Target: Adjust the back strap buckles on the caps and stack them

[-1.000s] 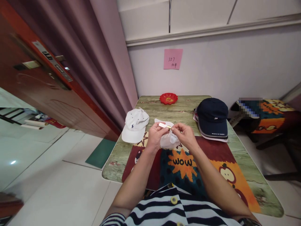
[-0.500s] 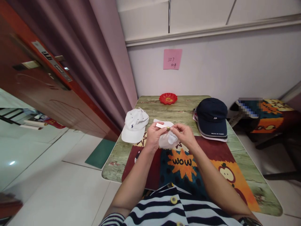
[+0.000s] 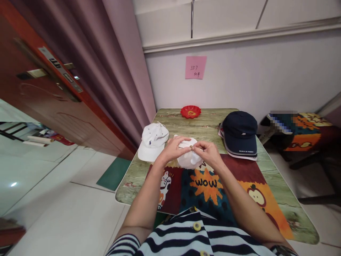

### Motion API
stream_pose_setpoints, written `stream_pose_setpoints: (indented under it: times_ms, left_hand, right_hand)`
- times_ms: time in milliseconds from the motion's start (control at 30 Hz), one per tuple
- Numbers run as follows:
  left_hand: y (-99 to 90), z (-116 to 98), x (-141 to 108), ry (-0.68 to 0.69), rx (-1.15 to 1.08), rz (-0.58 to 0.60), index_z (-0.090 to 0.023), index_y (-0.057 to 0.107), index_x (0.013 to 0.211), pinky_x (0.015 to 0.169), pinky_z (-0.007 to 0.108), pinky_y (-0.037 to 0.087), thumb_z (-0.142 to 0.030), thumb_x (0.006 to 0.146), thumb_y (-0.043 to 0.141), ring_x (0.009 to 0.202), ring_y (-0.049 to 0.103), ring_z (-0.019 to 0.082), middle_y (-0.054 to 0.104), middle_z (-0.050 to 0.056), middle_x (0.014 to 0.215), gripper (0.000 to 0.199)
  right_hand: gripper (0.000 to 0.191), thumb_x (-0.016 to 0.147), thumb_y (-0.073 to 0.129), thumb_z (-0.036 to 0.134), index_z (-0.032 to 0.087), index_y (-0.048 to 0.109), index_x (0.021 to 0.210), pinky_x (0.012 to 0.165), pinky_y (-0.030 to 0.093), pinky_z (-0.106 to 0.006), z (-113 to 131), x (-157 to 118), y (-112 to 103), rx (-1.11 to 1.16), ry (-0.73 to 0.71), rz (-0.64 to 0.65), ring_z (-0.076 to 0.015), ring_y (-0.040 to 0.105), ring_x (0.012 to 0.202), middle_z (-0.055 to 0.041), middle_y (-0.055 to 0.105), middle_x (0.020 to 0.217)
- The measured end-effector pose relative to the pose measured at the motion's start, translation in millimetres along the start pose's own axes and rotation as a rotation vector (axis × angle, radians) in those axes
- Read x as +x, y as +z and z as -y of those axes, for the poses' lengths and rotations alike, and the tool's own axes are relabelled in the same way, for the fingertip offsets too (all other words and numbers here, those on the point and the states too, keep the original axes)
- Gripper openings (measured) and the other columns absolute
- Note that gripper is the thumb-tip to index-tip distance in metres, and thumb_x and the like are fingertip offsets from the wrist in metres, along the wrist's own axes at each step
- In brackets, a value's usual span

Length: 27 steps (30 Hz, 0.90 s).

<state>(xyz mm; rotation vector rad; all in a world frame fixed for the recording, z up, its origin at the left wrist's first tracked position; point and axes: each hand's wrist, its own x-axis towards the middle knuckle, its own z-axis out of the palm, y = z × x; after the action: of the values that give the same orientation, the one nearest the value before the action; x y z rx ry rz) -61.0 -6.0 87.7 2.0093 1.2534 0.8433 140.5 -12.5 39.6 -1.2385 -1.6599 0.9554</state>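
Observation:
A white cap (image 3: 189, 160) is between my hands over the table's middle, its strap and small metal buckle (image 3: 191, 146) at my fingertips. My left hand (image 3: 174, 148) is closed on the strap from the left, fingers stretched over it. My right hand (image 3: 208, 153) pinches at the buckle from the right. Another white cap (image 3: 153, 141) with a small dark logo lies to the left of my left hand. Dark blue caps (image 3: 240, 133) stand in a stack with lighter ones beneath, on the right.
A red scalloped dish (image 3: 190, 111) sits at the back of the wood-patterned table (image 3: 170, 119). A colourful mat (image 3: 206, 183) lies under my forearms. A curtain and a door (image 3: 87, 117) stand at the left; a stool (image 3: 306, 131) is at the right.
My left hand has turned palm-down and its fingers now reach over the strap, hiding the pale strap end. My left forearm has swung slightly left. The right hand has hardly moved.

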Motion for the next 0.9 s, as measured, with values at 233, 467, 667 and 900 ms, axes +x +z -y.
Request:
stream_pose_setpoints:
  times_ms: [233, 467, 667, 900]
  left_hand:
    - [8.3, 6.5, -0.6, -0.126, -0.292, 0.118, -0.016, 0.071, 0.085, 0.074, 0.028, 0.046, -0.04, 0.075, 0.073, 0.084, 0.063, 0.02, 0.071, 0.004, 0.089, 0.026]
    - [9.2, 10.1, -2.8, -0.169, -0.323, 0.087, -0.016, 0.07, 0.081, 0.071, 0.026, 0.042, -0.037, 0.073, 0.075, 0.076, 0.059, 0.017, 0.067, 0.0, 0.079, 0.023]
    - [3.0, 7.5, -4.8, -0.124, -0.382, 0.064, -0.016, 0.069, 0.081, 0.071, 0.025, 0.043, -0.038, 0.074, 0.077, 0.078, 0.059, 0.016, 0.066, 0.001, 0.083, 0.024]
    - [-19.8, -8.6, -5.4, -0.183, -0.688, 0.034, -0.016, 0.066, 0.082, 0.058, 0.021, 0.039, -0.037, 0.071, 0.084, 0.061, 0.054, 0.009, 0.063, -0.001, 0.073, 0.03]
  right_hand:
    - [0.027, 0.08, 0.068, 0.044, 0.018, 0.075, 0.076, 0.051, 0.028, -0.024, 4.0, -0.7, -0.9, -0.053, 0.007, 0.006, -0.0114, 0.043, 0.055, 0.0007, 0.062, 0.061]
    - [0.025, 0.081, 0.067, 0.042, 0.018, 0.075, 0.078, 0.05, 0.025, -0.025, 4.0, -1.5, 2.0, -0.07, -0.005, 0.03, -0.01, 0.038, 0.052, 0.0021, 0.06, 0.059]
    - [0.034, 0.085, 0.067, 0.051, 0.021, 0.077, 0.098, 0.064, 0.041, -0.027, 5.4, -1.4, -9.8, -0.052, -0.09, 0.108, -0.0162, 0.06, 0.068, -0.0024, 0.075, 0.088]
    - [0.044, 0.08, 0.071, 0.06, 0.019, 0.075, 0.093, 0.081, 0.048, -0.033, -0.9, -2.9, -43.1, 0.065, -0.063, 0.281, -0.025, 0.066, 0.089, -0.0059, 0.074, 0.094]
